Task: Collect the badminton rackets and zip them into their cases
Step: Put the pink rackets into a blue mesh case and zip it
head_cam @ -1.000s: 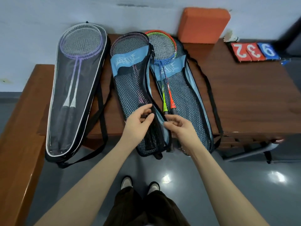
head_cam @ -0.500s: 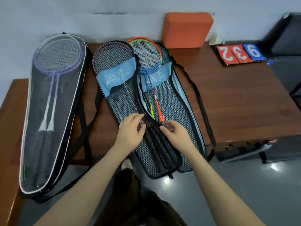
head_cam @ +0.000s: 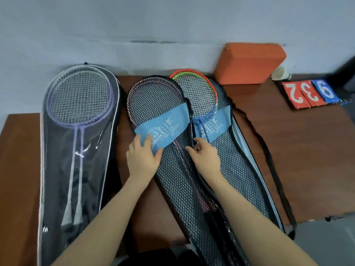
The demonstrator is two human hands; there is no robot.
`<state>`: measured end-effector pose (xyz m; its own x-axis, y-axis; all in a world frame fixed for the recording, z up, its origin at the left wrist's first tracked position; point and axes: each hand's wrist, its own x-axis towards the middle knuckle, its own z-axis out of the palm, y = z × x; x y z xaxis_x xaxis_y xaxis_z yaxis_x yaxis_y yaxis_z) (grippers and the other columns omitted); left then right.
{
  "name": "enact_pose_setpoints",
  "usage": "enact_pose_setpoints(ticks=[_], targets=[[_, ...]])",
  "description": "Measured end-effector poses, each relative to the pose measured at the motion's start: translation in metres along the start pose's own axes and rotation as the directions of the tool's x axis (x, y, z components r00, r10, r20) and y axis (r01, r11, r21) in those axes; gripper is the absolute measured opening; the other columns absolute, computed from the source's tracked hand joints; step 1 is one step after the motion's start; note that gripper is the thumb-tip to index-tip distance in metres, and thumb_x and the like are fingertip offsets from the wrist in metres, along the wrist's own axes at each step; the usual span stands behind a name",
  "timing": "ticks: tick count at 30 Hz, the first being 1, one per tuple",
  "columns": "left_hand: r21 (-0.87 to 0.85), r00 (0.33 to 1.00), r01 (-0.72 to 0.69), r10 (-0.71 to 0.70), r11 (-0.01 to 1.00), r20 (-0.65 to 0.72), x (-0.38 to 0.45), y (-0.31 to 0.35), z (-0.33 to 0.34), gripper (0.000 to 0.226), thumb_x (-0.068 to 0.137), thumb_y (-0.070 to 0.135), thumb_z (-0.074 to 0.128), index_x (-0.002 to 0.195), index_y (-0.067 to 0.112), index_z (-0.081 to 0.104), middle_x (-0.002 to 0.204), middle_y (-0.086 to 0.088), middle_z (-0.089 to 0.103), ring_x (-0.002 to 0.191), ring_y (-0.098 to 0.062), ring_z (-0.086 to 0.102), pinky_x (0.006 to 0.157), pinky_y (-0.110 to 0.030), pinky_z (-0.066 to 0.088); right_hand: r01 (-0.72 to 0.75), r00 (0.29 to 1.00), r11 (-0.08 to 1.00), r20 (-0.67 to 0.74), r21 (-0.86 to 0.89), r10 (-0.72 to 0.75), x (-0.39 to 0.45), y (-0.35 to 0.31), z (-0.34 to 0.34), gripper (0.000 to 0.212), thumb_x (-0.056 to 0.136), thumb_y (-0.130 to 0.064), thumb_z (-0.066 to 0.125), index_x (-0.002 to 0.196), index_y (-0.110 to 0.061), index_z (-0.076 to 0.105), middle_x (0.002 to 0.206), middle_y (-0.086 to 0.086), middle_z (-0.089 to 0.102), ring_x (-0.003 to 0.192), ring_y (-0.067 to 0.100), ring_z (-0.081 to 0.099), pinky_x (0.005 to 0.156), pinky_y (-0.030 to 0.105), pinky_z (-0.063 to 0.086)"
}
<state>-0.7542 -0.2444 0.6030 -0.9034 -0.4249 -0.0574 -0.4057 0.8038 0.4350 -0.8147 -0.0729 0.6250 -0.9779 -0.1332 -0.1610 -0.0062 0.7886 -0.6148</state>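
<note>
Both hands have moved up the mesh case (head_cam: 194, 189) at frame centre — left hand (head_cam: 143, 160) spread flat on it, right hand (head_cam: 206, 160) nearer the zip edge, apparently pinching the pull — seam runs on toward upper centre.

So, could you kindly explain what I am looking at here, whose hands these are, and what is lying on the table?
There is no machine here: a person wears a wide-angle camera on the head, so the one picture looks forward and down at their own two bare hands. On the brown table lie three racket cases. The clear-fronted case at the left holds a pair of purple rackets. The middle mesh case holds pinkish rackets. The right mesh case lies open, with an orange and green racket pair on it. The left hand rests flat on the middle case's blue band. The right hand pinches something small at that case's edge, probably its zip pull. Behind stand an orange block, a shuttlecock and number cards.
</note>
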Motion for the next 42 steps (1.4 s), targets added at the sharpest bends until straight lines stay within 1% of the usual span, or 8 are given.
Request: enact_pose_setpoints(ticks=[3,9,17,22,27,34,38,42], targets=[[0.166,0.975,-0.207,0.19,0.964,0.111,0.01,-0.015,0.013,0.059,0.081,0.051,0.047,0.126,0.014,0.055,0.139,-0.014,0.046,0.128,-0.036,0.043,0.098,-0.054,0.036,-0.031,1.0,0.999,0.005,-0.023,0.031,0.017,-0.012,0.012,0.051,0.087,-0.038,0.061,0.131,-0.017,0.048,0.11,0.002,0.065,0.095,0.023,0.062,0.075,0.036,0.052],[0.209,0.941,-0.25,0.185,0.945,0.284,0.001,-0.041,0.016,0.081,0.079,0.066,0.008,0.135,0.021,0.047,0.146,-0.002,0.039,0.137,-0.016,0.031,0.109,-0.045,0.021,-0.029,0.999,0.996,0.047,0.082,0.025,0.024,-0.019,0.027,0.043,0.09,-0.014,0.057,0.133,-0.01,0.048,0.118,0.011,0.062,0.106,0.026,0.059,0.087,0.039,0.049],[0.153,0.967,-0.25,0.237,0.956,0.096,0.019,-0.036,0.004,0.06,0.083,0.059,0.032,0.1,0.016,0.07,0.092,0.0,0.069,0.088,-0.022,0.064,0.078,-0.036,0.045,-0.058,0.998,0.957,-0.019,0.286,0.067,0.027,-0.03,0.019,0.037,0.086,-0.018,0.066,0.121,-0.017,0.059,0.086,-0.002,0.062,0.079,0.01,0.057,0.074,0.022,0.047],[-0.086,0.94,-0.337,0.331,0.937,-0.081,0.052,-0.011,-0.004,0.041,0.085,0.042,0.047,0.098,0.01,0.069,0.09,-0.003,0.067,0.082,-0.026,0.064,0.071,-0.037,0.047,-0.083,0.995,0.93,-0.021,0.358,0.097,0.052,-0.047,0.011,0.028,0.085,-0.012,0.065,0.113,-0.01,0.061,0.082,-0.008,0.057,0.078,0.008,0.055,0.077,0.023,0.045],[-0.422,0.967,-0.222,0.255,0.879,0.022,0.096,0.032,-0.017,0.038,0.091,0.035,0.052,0.116,0.009,0.063,0.103,-0.007,0.062,0.096,-0.024,0.06,0.089,-0.047,0.046,0.046,0.998,0.96,-0.041,0.276,-0.036,0.055,-0.054,-0.006,0.019,0.083,-0.009,0.066,0.102,-0.011,0.066,0.086,-0.003,0.063,0.074,-0.002,0.053,0.069,0.005,0.04],[-0.27,0.991,-0.071,0.098,0.96,0.086,0.142,0.067,-0.026,0.059,0.078,0.062,0.056,0.115,0.016,0.061,0.108,-0.004,0.064,0.1,-0.023,0.058,0.092,-0.045,0.045,0.121,0.989,0.934,0.041,0.337,-0.143,0.051,-0.059,-0.023,0.017,0.079,-0.008,0.072,0.095,-0.01,0.072,0.081,-0.011,0.063,0.074,-0.004,0.056,0.071,0.01,0.041],[-0.367,0.986,-0.052,0.107,0.929,0.129,0.144,0.075,-0.031,0.027,0.083,0.028,0.065,0.104,0.012,0.065,0.096,-0.004,0.068,0.088,-0.019,0.062,0.083,-0.037,0.052,0.134,0.977,0.92,0.107,0.368,-0.185,0.056,-0.059,-0.026,0.015,0.078,-0.007,0.072,0.093,-0.011,0.073,0.078,-0.015,0.062,0.071,-0.006,0.056,0.07,0.009,0.041],[-0.478,0.989,-0.061,0.117,0.876,0.09,0.14,0.074,-0.041,0.026,0.086,0.012,0.061,0.111,0.009,0.065,0.102,-0.003,0.067,0.092,-0.014,0.062,0.087,-0.026,0.048,0.079,0.99,0.888,0.065,0.453,-0.122,0.061,-0.054,-0.021,0.012,0.083,-0.012,0.068,0.095,-0.014,0.071,0.088,-0.003,0.067,0.078,0.003,0.059,0.073,0.016,0.043]])
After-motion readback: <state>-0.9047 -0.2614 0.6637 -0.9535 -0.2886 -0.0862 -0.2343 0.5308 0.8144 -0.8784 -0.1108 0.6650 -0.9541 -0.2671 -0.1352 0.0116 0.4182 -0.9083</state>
